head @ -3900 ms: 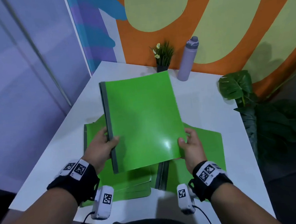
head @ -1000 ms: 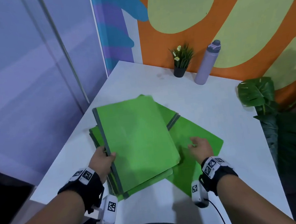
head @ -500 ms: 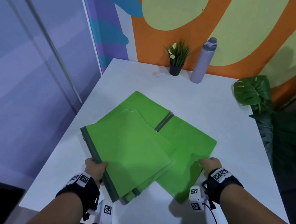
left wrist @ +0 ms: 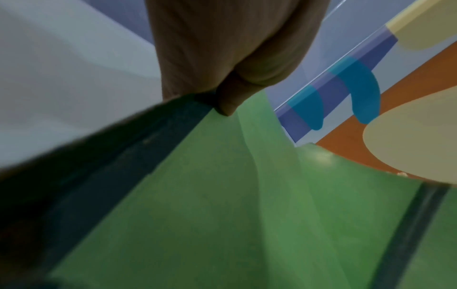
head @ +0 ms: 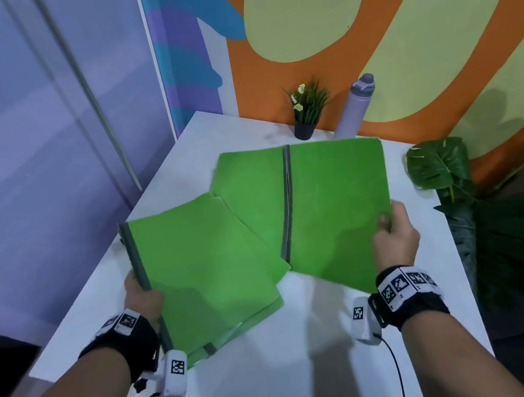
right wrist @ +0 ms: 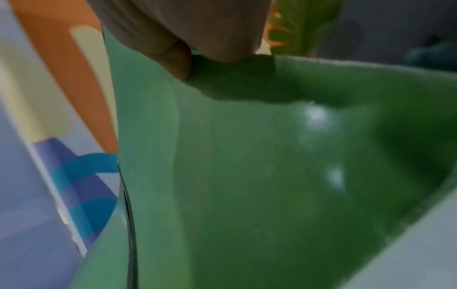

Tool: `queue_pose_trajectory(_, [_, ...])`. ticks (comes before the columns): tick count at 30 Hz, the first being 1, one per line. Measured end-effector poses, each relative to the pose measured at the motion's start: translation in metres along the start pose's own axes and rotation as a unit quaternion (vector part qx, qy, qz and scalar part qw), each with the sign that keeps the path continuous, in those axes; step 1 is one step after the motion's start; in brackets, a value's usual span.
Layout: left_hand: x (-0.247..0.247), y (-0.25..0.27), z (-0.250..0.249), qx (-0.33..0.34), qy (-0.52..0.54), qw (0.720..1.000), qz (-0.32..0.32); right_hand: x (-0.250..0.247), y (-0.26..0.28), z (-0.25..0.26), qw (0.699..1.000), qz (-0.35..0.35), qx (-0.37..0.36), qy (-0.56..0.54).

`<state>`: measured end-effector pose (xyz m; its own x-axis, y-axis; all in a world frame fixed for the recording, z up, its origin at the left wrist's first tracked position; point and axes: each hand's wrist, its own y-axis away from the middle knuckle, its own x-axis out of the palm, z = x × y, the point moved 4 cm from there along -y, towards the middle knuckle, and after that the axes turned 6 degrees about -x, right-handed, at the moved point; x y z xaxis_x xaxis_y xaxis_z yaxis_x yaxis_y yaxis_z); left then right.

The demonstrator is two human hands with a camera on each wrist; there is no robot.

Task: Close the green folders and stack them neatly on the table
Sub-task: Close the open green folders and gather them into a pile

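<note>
Right hand (head: 395, 240) pinches the outer edge of the open folder (head: 336, 210), lifted over the table (head: 327, 337); left hand (head: 143, 296) grips the spine of the closed stack (head: 203, 269) at the near-left. Best move: swing that cover left over the grey spine, keep the stack pinned, then square the edges. Count: one open folder, at least two closed ones, exact number unclear

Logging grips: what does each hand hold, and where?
Left hand grips the closed green folders at their grey spine; right hand pinches the open green folder's right edge.
</note>
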<state>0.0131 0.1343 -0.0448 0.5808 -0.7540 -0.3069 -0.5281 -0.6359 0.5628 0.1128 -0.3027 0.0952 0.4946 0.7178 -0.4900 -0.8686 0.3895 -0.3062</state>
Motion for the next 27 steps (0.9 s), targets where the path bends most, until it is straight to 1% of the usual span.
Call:
queue_pose_trajectory(2, [-0.012, 0.002, -0.008, 0.036, -0.039, 0.998, -0.03, -0.01, -0.008, 0.027, 0.995, -0.021, -0.093, 0.02])
queue_pose_trajectory(3, [-0.018, 0.01, -0.016, 0.05, -0.042, 0.997, -0.043, -0.015, -0.012, 0.041, 0.99, -0.036, -0.137, 0.024])
queue_pose_trajectory(5, [-0.026, 0.014, -0.025, 0.07, -0.011, 0.995, -0.064, -0.025, -0.014, 0.064, 0.978, -0.065, -0.199, 0.018])
queue_pose_trajectory(7, [-0.029, 0.015, -0.029, 0.074, 0.003, 0.994, -0.076, -0.036, -0.015, 0.089, 0.968, -0.069, -0.24, -0.012])
queue_pose_trajectory(9, [-0.029, 0.017, -0.031, 0.061, 0.013, 0.996, -0.065, -0.04, -0.015, 0.11, 0.967, -0.039, -0.243, -0.064])
queue_pose_trajectory(11, [-0.024, 0.018, -0.029, 0.059, 0.031, 0.997, -0.034, -0.032, -0.013, 0.12, 0.969, 0.012, -0.229, -0.094])
queue_pose_trajectory(14, [-0.014, 0.018, -0.015, 0.054, 0.05, 0.997, 0.016, -0.005, 0.002, 0.117, 0.967, 0.098, -0.222, -0.08])
queue_pose_trajectory(15, [-0.009, 0.018, -0.01, 0.06, 0.047, 0.996, 0.034, 0.005, 0.008, 0.11, 0.967, 0.117, -0.214, -0.071])
queue_pose_trajectory(17, [0.0, 0.017, -0.003, 0.073, 0.074, 0.992, 0.065, 0.026, 0.017, 0.087, 0.973, 0.151, -0.167, -0.05])
queue_pose_trajectory(19, [0.008, 0.036, -0.012, 0.079, 0.069, 0.99, 0.092, 0.043, 0.023, 0.058, 0.979, 0.181, -0.094, -0.021])
queue_pose_trajectory(21, [0.017, 0.05, -0.02, 0.091, 0.078, 0.985, 0.126, 0.05, 0.027, 0.027, 0.981, 0.195, -0.006, -0.012])
queue_pose_trajectory(22, [0.02, 0.055, -0.023, 0.094, 0.085, 0.982, 0.142, 0.051, 0.029, 0.015, 0.978, 0.206, 0.03, -0.017])
queue_pose_trajectory(25, [0.026, 0.073, -0.032, 0.1, 0.101, 0.972, 0.189, 0.054, 0.039, -0.019, 0.965, 0.242, 0.099, -0.006])
queue_pose_trajectory(27, [0.03, 0.085, -0.039, 0.112, 0.099, 0.965, 0.217, 0.055, 0.046, -0.037, 0.951, 0.264, 0.158, -0.044])
